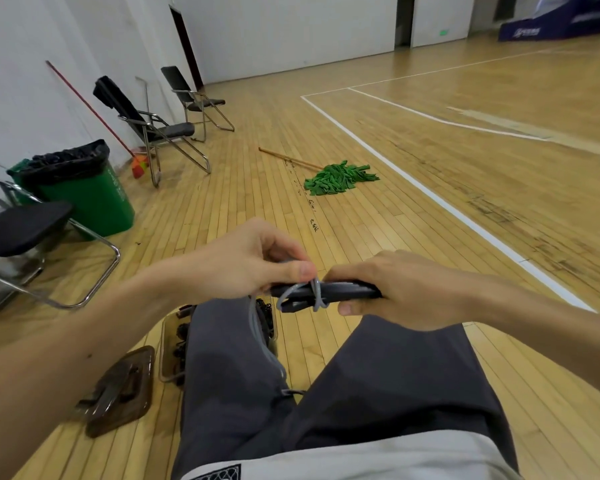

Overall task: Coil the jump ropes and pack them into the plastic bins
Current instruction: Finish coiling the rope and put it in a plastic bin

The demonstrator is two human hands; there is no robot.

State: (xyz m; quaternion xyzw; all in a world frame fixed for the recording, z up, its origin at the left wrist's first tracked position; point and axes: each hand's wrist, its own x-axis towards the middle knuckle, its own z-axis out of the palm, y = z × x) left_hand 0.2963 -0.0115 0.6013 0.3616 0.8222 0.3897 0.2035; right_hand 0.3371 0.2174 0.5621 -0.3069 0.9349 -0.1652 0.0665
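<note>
Our right hand [406,292] grips the handles [347,293]; our left hand [253,261] pinches the grey rope [314,295] looped around them. Packing into the bin [162,341], apparently part-filled, remains.

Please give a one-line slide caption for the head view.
The right hand holds the black jump-rope handles while the left hand pinches the grey cord looped around them.

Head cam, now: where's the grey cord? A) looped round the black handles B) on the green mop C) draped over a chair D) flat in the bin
A: the grey cord is looped round the black handles, which the right hand grips, while the left hand pinches the cord.
</note>
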